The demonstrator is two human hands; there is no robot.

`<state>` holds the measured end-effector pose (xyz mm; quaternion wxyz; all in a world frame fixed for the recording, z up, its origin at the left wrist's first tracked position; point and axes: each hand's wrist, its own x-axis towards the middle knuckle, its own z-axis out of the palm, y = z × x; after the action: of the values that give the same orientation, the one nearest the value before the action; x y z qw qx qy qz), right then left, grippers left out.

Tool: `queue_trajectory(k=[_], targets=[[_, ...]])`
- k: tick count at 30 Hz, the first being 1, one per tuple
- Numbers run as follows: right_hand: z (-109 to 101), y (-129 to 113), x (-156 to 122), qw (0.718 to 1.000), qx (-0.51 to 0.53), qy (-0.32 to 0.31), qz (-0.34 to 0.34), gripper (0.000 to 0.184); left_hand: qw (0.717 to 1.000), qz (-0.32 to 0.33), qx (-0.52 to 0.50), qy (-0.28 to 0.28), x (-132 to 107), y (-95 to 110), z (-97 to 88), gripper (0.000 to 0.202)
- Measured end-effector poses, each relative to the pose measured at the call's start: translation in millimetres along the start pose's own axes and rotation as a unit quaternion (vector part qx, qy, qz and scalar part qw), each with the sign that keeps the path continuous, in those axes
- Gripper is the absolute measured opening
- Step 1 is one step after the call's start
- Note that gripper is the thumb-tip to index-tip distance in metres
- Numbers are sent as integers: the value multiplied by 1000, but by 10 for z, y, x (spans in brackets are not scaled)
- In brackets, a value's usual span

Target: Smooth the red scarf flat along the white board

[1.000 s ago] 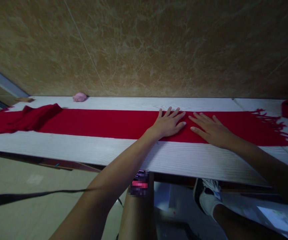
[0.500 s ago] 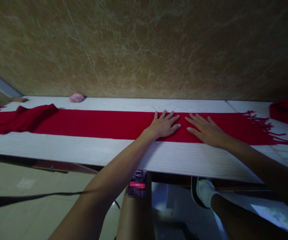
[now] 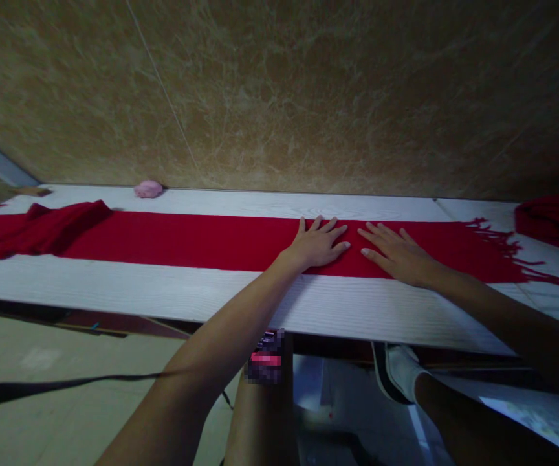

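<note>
A long red scarf point(image 3: 202, 241) lies stretched across the white wood-grained table point(image 3: 163, 281). Its right end has a loose fringe, and toward the left the cloth is bunched in folds. My left hand point(image 3: 317, 244) rests palm down on the scarf right of the view's middle, fingers spread. Just to its right, my right hand point(image 3: 400, 255) also lies flat on the cloth with fingers apart. A narrow strip of red cloth shows between the two hands. Neither hand grips anything.
At the far right edge sits another bundle of red cloth point(image 3: 551, 220). A small pink object point(image 3: 148, 189) stands at the back by the marbled wall point(image 3: 284, 97). A dark strap point(image 3: 66, 383) crosses the lower left. My legs and a shoe show below the table edge.
Both hands stay flat in nearly the same place on the scarf. The view has shifted slightly, so the fringe and the right-hand bundle appear a little farther left.
</note>
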<state>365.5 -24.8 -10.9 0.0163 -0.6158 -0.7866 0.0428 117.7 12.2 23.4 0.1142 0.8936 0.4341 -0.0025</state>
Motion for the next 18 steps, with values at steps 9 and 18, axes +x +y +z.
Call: queue_trajectory(k=[9, 18], targets=[[-142, 73, 181, 1000, 2, 1, -11, 78, 1000, -3, 2, -1, -23, 24, -13, 72], [39, 96, 283, 999, 4, 37, -31, 75, 1000, -5, 4, -8, -19, 22, -26, 72]])
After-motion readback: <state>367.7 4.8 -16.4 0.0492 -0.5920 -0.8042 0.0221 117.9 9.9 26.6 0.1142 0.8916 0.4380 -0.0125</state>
